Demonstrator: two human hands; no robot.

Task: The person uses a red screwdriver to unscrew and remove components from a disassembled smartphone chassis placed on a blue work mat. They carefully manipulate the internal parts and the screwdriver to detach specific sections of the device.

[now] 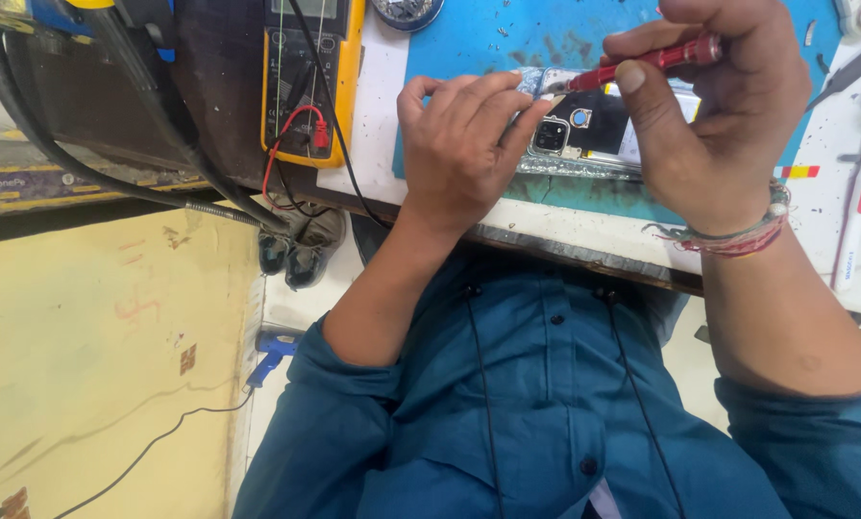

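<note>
The left hand (459, 144) presses curled fingers on the opened phone (584, 130), lying on the blue mat (469, 38) at the table's near edge. The right hand (719, 115) is closed around a red screwdriver (651, 62) (tip at the phone's top edge); it is best kept upright and turned gently, with the phone pinned firmly.

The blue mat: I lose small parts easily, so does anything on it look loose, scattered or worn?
Yes. Tiny screws lie scattered loose on the blue mat above the left hand, not in any tray. The mat has dark worn blotches near the opened phone, where the right hand holds a red screwdriver.
</note>
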